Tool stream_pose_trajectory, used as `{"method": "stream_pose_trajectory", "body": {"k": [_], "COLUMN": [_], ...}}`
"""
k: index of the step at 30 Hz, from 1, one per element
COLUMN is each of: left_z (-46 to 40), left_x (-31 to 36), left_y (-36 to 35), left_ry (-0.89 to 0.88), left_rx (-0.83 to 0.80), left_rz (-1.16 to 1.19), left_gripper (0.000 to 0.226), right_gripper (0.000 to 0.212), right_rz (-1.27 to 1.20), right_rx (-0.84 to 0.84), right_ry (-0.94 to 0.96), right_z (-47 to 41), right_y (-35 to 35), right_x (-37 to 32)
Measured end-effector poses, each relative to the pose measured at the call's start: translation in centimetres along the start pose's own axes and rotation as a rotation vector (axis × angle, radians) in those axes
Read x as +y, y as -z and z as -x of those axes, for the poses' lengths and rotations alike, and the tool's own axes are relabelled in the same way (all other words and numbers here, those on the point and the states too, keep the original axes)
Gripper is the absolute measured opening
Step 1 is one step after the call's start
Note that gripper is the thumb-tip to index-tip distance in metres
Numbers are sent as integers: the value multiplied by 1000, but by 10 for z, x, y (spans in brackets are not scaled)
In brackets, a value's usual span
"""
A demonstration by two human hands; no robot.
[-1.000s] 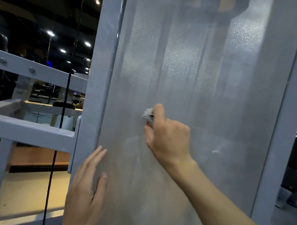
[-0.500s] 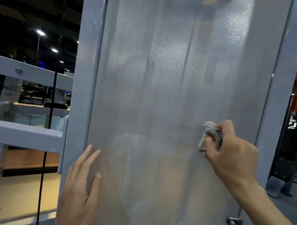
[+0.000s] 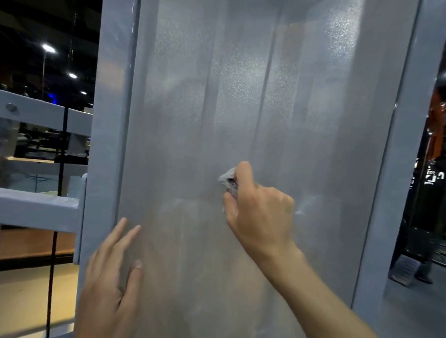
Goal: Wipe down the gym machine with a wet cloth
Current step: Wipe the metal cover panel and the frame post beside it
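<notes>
A tall grey frosted panel (image 3: 245, 106) of the gym machine fills the middle of the view, set between two grey metal uprights. My right hand (image 3: 261, 211) grips a small crumpled grey cloth (image 3: 229, 180) and presses it against the panel near its middle. Only the top edge of the cloth shows beyond my fingers. My left hand (image 3: 109, 286) lies flat with straight fingers on the panel's lower left, beside the left upright (image 3: 108, 138).
Grey frame bars (image 3: 31, 206) and a black cable (image 3: 61, 161) stand to the left, with a dim gym hall and ceiling lights behind. The right upright (image 3: 395, 176) borders a dark area with other equipment and a grey floor.
My right hand has swept the cloth from the panel's right side back toward the middle, after going rightward before. My left hand has stayed flat on the lower left.
</notes>
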State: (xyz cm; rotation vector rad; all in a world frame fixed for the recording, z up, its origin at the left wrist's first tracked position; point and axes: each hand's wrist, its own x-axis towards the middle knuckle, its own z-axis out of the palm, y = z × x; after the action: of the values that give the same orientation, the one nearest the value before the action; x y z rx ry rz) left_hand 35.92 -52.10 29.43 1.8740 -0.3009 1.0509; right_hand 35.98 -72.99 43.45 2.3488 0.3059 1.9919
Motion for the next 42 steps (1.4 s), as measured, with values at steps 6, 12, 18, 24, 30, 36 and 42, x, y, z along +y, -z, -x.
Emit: {"method": "stream_pose_trajectory", "body": {"k": [6, 12, 18, 24, 30, 36, 42], "left_z": [3, 4, 1, 1, 3, 3, 13], "left_x": [1, 0, 1, 4, 9, 20, 40], "left_y": [1, 2, 2, 0, -3, -6, -34], "left_ry": [-6, 21, 18, 25, 10, -20, -266], "left_rx": [-10, -13, -24, -12, 16, 47, -11], "left_rz": [3, 10, 22, 23, 30, 24, 37], "left_gripper": [55, 56, 57, 57, 57, 58, 54], "right_gripper": [38, 23, 32, 18, 31, 15, 23], "right_rz": [110, 101, 62, 135, 202, 110, 112], "right_rx": [-19, 6, 11, -30, -51, -38, -74], "right_ry": [-180, -219, -16, 30, -216, -197, 50], "right_z": [33, 23, -2, 12, 44, 35, 31], "right_y": [35, 34, 1, 23, 59, 42, 27], "right_x": [81, 68, -2, 43, 133, 101, 67]}}
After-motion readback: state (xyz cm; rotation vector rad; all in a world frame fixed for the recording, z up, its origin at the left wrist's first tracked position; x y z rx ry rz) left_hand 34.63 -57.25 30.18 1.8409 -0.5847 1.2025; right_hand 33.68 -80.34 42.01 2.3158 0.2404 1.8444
